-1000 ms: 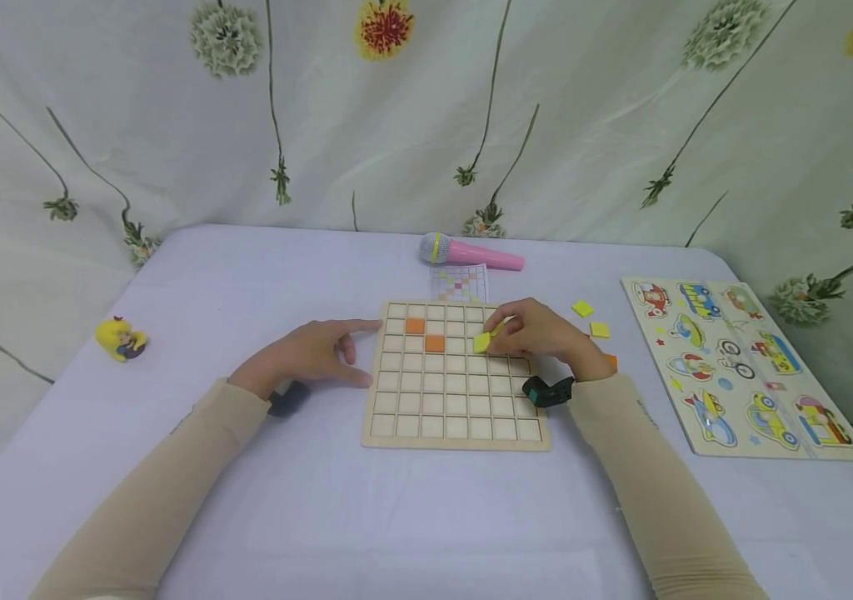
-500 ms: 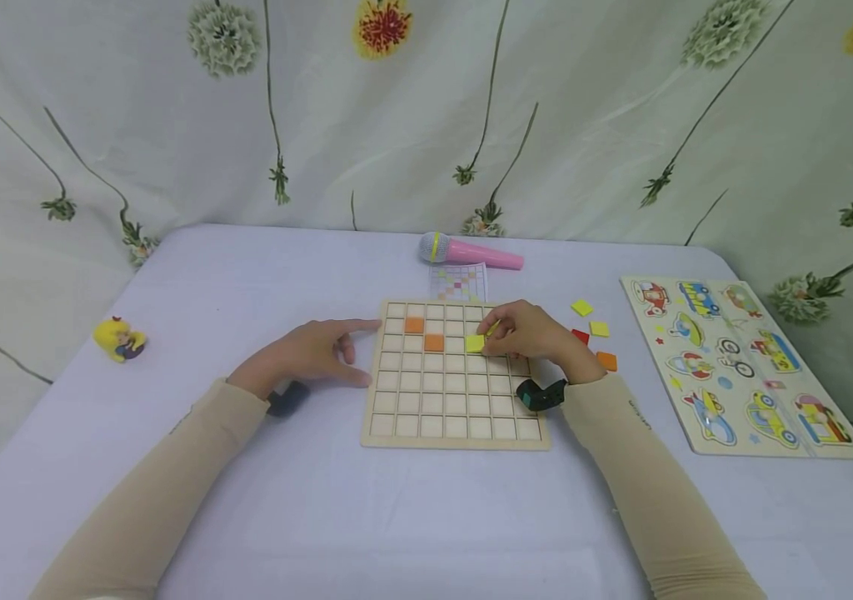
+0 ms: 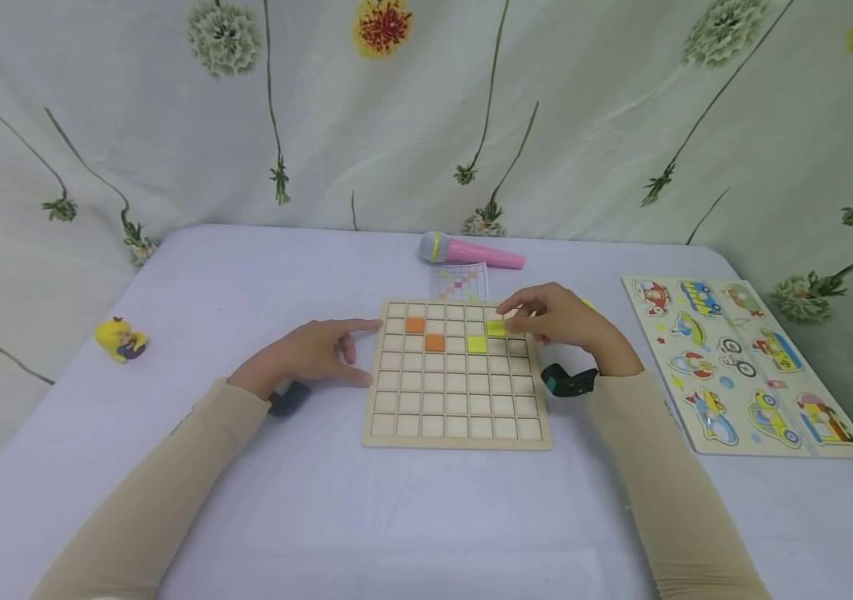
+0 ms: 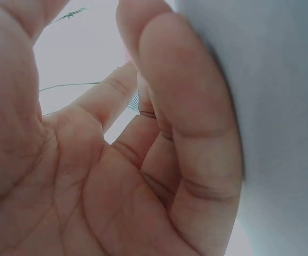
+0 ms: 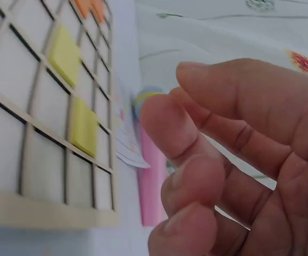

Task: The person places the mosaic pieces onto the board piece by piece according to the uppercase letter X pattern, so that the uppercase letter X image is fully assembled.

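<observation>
A wooden grid board (image 3: 456, 443) lies in the middle of the table. Two orange tiles (image 3: 435, 342) sit diagonally in its upper left cells. Further right are two yellow tiles, a lower one (image 3: 476, 344) and an upper one (image 3: 496, 327), also corner to corner. My left hand (image 3: 310, 354) rests beside the board, index finger and thumb extended to its left edge. Over the upper right part hovers my right hand (image 3: 557, 315), fingertips close to the upper yellow tile. In the right wrist view, nothing is between the bent fingers (image 5: 170, 125) and thumb.
Behind the board lie a colour pattern card (image 3: 459, 283) and a pink toy microphone (image 3: 482, 254). A picture puzzle board (image 3: 745, 367) is at the right. A small yellow-haired figurine (image 3: 121, 338) stands at the left. Loose tiles beyond my right hand are mostly hidden.
My right hand slid the lower yellow tile slightly left, let go of it and drew back up and right. That tile and the upper yellow one now show fully. My left hand has stayed put.
</observation>
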Tool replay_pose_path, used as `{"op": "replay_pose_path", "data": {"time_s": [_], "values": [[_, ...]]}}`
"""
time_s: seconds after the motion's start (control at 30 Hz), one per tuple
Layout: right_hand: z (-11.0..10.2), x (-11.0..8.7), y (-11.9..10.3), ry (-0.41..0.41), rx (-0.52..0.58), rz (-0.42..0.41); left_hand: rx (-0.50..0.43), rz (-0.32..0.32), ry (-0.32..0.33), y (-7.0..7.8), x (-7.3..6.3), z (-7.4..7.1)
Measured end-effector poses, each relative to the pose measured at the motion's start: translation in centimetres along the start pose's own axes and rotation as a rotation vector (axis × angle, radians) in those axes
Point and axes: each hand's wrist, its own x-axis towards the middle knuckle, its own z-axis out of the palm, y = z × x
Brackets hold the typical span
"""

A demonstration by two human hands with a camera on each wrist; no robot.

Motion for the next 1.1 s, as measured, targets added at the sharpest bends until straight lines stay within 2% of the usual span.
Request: {"op": "replay_pose_path", "data": {"time_s": [0.2, 0.47, 0.83, 1.1], "values": [[-2.3, -1.3, 0.5, 0.085, -0.001, 0.056, 0.003, -0.001, 0.001, 0.0, -0.1, 0.0], [-4.2, -2.2, 2.6, 0.127, -0.023, 0.101, 0.006, -0.009, 0.003, -0.3, 0.1, 0.1], [-4.8, -2.7, 5.2, 0.144, -0.096, 0.221, 0.011, -0.014, 0.006, -0.4, 0.3, 0.2], [-4.9, -2.9, 6.4, 0.139, -0.124, 0.250, 0.017, -0.016, 0.006, -0.4, 0.3, 0.2]]}}
